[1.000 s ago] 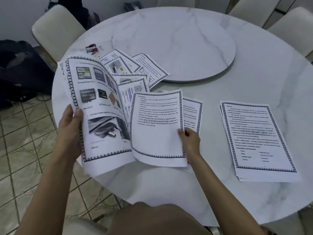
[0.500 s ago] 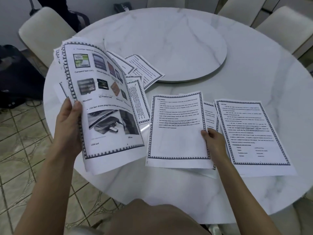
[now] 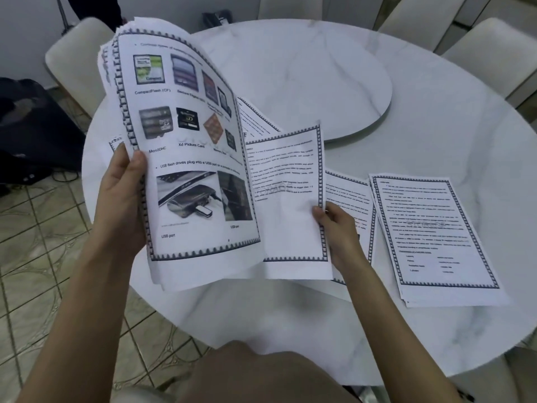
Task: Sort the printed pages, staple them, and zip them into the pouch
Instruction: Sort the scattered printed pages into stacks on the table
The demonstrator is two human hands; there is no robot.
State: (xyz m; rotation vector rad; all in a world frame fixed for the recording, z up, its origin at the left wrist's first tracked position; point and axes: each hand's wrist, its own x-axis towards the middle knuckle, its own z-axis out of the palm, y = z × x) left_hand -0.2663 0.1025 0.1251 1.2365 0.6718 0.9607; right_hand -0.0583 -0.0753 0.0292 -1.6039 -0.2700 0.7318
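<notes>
"Pages (image 3: 186, 141): where are they?"

"Split several ways. My left hand (image 3: 122, 193) holds a sheaf (image 3: 203, 257) raised above the desk (image 3: 436, 112), fingers (image 3: 136, 167) clamped on its left edge with the thumb on the front page. My right hand (image 3: 337, 228) pinches one sheet (image 3: 287, 205) low on its right edge; that sheet's left side is tucked behind the sheaf. A squared stack (image 3: 433, 237) lies on the desk to the right. A second pile (image 3: 345, 196) lies between the stack and my right hand. Loose pages (image 3: 255, 117) lie behind the sheaf."

"Handling?"

"Light, limp, and slippery sheet on sheet. The sheaf bows and fans at its top, so I judge a one-edge grip adequate only while it is held upright. The single sheet curls: hold it near mid-edge and lay it flat. Before stapling, square the edges on the desk, then grip both long sides."

"Stapler, pouch?"

"I cannot find either in view."
</notes>
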